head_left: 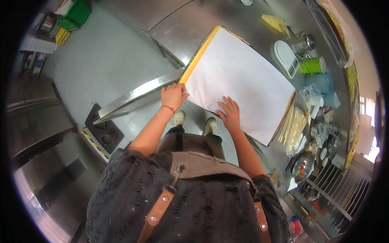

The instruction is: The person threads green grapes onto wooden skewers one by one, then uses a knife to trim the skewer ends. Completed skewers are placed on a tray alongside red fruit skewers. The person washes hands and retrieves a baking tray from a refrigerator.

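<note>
A large sheet of white paper covers most of a baking tray on the steel counter. Along the tray's left side shows a strip of a yellow layer, partly under the paper. My left hand is closed round the tray's near left corner, its thumb by the paper's edge. What lies under those fingers is hidden. My right hand lies on the paper near its front edge, palm down with fingers spread, holding nothing.
On the counter's right stand a white kitchen scale, a metal jug, a green can and a pan. A yellow piping bag lies farther back. Left of the tray, a steel door hangs open over the floor.
</note>
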Demonstrator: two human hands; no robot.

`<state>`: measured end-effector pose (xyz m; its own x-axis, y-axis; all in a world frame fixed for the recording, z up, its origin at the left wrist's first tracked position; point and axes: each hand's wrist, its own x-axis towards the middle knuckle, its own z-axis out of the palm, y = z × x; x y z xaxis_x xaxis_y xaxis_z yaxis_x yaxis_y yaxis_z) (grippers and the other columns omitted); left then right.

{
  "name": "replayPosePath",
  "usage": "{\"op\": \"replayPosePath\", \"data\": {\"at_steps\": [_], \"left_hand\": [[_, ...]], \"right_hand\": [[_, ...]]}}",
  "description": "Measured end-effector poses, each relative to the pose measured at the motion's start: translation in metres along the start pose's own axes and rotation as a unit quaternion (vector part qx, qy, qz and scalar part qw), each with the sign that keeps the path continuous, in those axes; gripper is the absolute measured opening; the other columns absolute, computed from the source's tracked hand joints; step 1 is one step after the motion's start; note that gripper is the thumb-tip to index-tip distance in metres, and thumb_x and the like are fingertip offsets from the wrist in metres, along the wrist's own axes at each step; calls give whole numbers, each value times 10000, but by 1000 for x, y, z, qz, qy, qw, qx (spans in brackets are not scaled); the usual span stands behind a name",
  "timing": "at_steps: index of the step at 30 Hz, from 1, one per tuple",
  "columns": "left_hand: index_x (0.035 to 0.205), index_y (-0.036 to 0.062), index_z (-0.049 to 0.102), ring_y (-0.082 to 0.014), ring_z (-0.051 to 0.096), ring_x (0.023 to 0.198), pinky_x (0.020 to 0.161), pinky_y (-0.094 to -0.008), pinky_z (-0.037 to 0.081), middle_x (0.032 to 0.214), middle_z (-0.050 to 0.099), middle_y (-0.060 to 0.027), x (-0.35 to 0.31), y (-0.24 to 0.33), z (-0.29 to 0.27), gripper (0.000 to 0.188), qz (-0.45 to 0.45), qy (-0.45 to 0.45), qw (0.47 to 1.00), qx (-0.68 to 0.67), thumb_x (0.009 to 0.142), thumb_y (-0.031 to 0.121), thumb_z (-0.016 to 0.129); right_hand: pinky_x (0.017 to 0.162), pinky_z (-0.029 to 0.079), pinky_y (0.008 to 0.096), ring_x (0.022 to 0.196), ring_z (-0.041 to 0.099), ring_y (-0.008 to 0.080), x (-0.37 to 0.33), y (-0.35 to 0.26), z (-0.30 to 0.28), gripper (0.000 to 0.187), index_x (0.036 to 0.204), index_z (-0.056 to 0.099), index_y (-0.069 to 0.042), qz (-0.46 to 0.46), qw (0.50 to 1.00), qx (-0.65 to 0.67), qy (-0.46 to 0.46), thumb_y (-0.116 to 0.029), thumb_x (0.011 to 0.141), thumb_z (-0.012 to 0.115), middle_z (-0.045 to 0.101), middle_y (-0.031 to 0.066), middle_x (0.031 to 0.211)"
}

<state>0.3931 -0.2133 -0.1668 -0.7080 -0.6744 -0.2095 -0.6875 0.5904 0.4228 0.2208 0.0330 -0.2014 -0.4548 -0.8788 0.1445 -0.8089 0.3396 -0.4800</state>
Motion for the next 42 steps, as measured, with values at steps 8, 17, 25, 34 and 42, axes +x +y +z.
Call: {"op": "replayPosePath", "data": {"at_steps": [8,17,25,34,42], "left_hand": [[935,107,663,-270,670,908,800,-410,505,921,696,-60,0,-3,-8,354,16,22,999,-27,844,445,715],[1056,111,668,-313,688,983,829,-452,534,993,728,-124,7,18,-5,515,-127,-122,984,-24,866,586,607],[1072,104,672,-334,681,944,808,-441,537,1011,711,-137,8,22,1,494,-157,-92,983,35,835,537,663],[1234,107,575,-166,617,1030,890,-387,517,1177,623,-17,49,90,-34,350,-142,-228,743,-613,983,350,597],[1204,128,554,-240,596,1190,1020,-434,482,1236,611,-51,155,201,-96,299,-33,-279,704,-652,983,321,609]], "right_hand": [[1031,383,444,1237,560,275,3,11,4,128,854,683,-93,17,996,44,71,-170,795,766,689,60,1206],[1014,374,413,1239,561,245,1,18,-4,99,878,674,-113,20,994,73,75,-164,829,743,675,32,1233],[1021,378,410,1238,553,226,2,23,-7,91,875,664,-113,17,993,96,60,-154,830,731,671,21,1235],[1102,327,449,1279,513,283,12,13,-42,574,1331,533,-91,25,999,41,9,-316,838,720,587,133,1334],[884,523,453,1033,654,406,0,107,-164,493,1314,569,-102,216,973,78,-7,-121,830,659,677,234,1126]]}}
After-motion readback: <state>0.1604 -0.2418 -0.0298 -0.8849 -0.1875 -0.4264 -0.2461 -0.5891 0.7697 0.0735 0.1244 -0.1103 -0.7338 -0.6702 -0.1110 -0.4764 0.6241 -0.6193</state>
